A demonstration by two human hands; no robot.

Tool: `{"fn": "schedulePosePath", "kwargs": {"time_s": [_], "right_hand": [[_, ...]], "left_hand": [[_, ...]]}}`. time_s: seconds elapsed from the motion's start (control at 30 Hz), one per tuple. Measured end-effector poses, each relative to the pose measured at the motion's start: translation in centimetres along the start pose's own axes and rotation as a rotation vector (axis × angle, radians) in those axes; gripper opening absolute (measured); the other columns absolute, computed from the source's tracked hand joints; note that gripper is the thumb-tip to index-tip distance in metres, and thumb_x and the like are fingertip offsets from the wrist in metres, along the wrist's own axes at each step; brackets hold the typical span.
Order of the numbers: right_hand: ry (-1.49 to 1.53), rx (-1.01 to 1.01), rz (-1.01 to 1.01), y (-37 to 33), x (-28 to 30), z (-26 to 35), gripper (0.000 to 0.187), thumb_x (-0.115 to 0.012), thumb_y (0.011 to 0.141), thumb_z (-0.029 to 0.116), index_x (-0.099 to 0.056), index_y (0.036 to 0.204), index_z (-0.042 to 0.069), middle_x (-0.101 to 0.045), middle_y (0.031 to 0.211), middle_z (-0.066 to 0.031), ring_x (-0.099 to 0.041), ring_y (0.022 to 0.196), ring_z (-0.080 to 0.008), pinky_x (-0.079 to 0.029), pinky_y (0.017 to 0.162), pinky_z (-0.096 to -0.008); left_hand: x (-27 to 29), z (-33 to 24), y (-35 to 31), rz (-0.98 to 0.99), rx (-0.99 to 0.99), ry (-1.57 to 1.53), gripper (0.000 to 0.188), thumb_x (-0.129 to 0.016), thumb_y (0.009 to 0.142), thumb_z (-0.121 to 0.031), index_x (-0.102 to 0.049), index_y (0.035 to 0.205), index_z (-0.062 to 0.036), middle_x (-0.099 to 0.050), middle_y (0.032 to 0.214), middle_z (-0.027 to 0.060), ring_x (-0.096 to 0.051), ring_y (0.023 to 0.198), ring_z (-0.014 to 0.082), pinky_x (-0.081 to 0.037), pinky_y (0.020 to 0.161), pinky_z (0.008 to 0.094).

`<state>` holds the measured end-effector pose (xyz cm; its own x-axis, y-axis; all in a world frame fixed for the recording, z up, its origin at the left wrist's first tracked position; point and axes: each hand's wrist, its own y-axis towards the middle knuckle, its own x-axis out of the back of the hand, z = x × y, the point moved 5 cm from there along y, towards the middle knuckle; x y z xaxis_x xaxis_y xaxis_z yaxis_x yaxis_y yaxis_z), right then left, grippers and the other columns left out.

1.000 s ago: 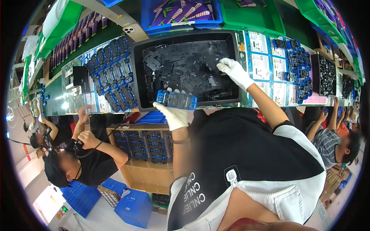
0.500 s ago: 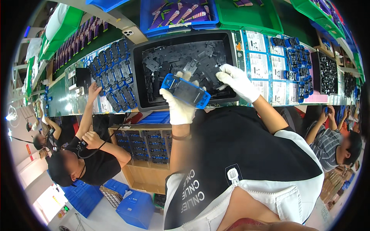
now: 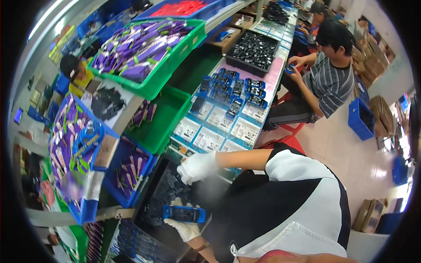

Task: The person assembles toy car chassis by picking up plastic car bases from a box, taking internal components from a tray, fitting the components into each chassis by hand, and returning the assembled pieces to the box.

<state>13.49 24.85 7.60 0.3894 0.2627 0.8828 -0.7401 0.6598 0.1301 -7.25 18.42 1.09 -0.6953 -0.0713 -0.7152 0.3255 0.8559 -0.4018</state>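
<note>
My left hand (image 3: 187, 229), in a white glove, is closed around a blue toy car body (image 3: 201, 215) with a black chassis (image 3: 183, 214) facing up. It holds this over the black bin (image 3: 148, 189) of loose flat black plastic parts (image 3: 170, 182). Farther off, my right hand (image 3: 198, 168), also gloved in white, hovers over the bin's far right side with its fingers curled down. Whatever it may be gripping is hidden beneath the glove. Several blue and black car bodies (image 3: 219, 90) stand on the bench past my right hand.
Printed sheets (image 3: 208, 140) cover the bench. A black tray (image 3: 251, 66) of small black parts sits farther along, near a seated co-worker (image 3: 326, 74). Green (image 3: 163, 83) and blue (image 3: 90, 206) crates with purple pieces stand on the shelf at left; a green bin (image 3: 162, 125) is below.
The view has swung to the right, bringing the co-worker and far bench closer. My left hand keeps hold of the car body, now level. My right hand's fingers have curled in more.
</note>
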Motion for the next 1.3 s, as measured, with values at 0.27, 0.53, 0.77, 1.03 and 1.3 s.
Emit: {"fn": "schedulePosePath", "kwargs": {"time_s": [0.27,0.53,0.77,1.03,1.3], "right_hand": [[0.301,-0.047,-0.015,0.5,0.2,0.5,0.026,-0.070,0.073,0.021,-0.068,0.096,0.009,-0.063,0.098,-0.0130,-0.061,0.095,-0.0309,-0.050,0.077,-0.0427],[0.316,-0.178,-0.424,-2.9,-1.2,0.6,0.037,-0.062,0.083,0.020,-0.056,0.118,0.011,-0.054,0.113,-0.0139,-0.060,0.095,-0.0340,-0.053,0.076,-0.0407],[0.194,-0.166,-0.198,-3.5,-4.3,1.3,0.049,-0.054,0.087,0.021,-0.044,0.131,0.003,-0.053,0.118,-0.0206,-0.060,0.099,-0.0346,-0.052,0.081,-0.0400],[0.002,-0.104,-0.557,-2.0,-6.0,-0.2,0.031,-0.059,0.082,0.017,-0.053,0.108,0.000,-0.057,0.102,-0.0168,-0.059,0.100,-0.0312,-0.049,0.086,-0.0393],[0.141,-0.231,-0.543,-3.2,1.9,6.3,0.052,-0.064,0.078,0.004,-0.049,0.128,-0.001,-0.057,0.114,-0.0206,-0.058,0.102,-0.0384,-0.049,0.086,-0.0402]], "left_hand": [[-5.8,4.6,0.2,0.055,0.274,0.113,0.089,-0.060,0.062,-0.079,-0.049,0.129,-0.0202,-0.055,0.106,0.0000,-0.054,0.097,0.0282,-0.043,0.090,0.0580],[-4.8,5.2,1.9,0.032,0.253,-0.183,0.086,-0.056,0.071,-0.077,-0.048,0.132,-0.0166,-0.051,0.126,0.0008,-0.051,0.102,0.0235,-0.042,0.093,0.0546],[-2.3,4.5,3.0,-0.070,-0.024,-0.133,0.089,-0.055,0.077,-0.071,-0.041,0.140,-0.0091,-0.049,0.135,0.0052,-0.048,0.115,0.0251,-0.039,0.099,0.0502],[-4.1,4.2,2.8,-0.145,-0.133,-0.116,0.083,-0.040,0.083,-0.075,-0.046,0.138,-0.0127,-0.047,0.141,0.0053,-0.048,0.119,0.0281,-0.036,0.103,0.0512],[-2.8,3.8,4.8,-0.165,-0.349,-0.223,0.089,-0.043,0.075,-0.081,-0.047,0.131,-0.0118,-0.048,0.137,0.0087,-0.041,0.129,0.0288,-0.030,0.109,0.0510]]}}
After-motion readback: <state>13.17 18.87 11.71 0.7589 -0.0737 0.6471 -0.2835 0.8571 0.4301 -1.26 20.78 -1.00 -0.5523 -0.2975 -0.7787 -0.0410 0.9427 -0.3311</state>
